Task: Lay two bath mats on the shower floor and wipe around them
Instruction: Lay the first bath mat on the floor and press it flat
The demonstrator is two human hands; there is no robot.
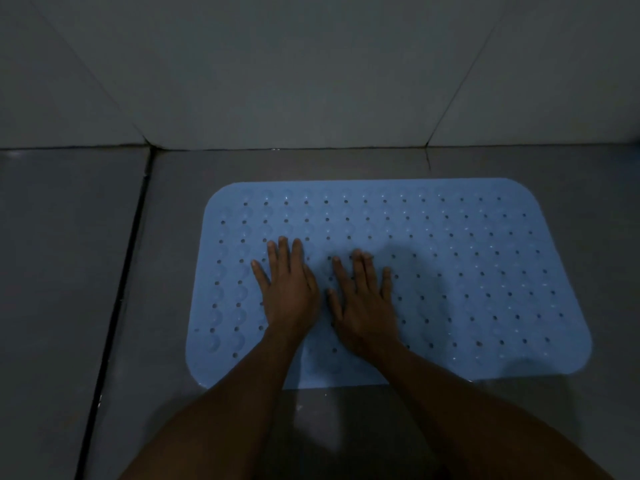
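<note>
Two bare forearms reached forward over the grey tiled floor [69,271]. The left hand [289,292] and right hand [365,310] lay flat, fingers straight, pressing side by side on the blue perforated bath mat [467,271], which lay flat on the floor. Beyond it rose the pale tiled wall [294,71], dimly lit.

I see the mat [450,271] flat on the floor [69,271] before the wall [277,81], left hand [289,294] and right hand [363,311] side by side on it.
</note>
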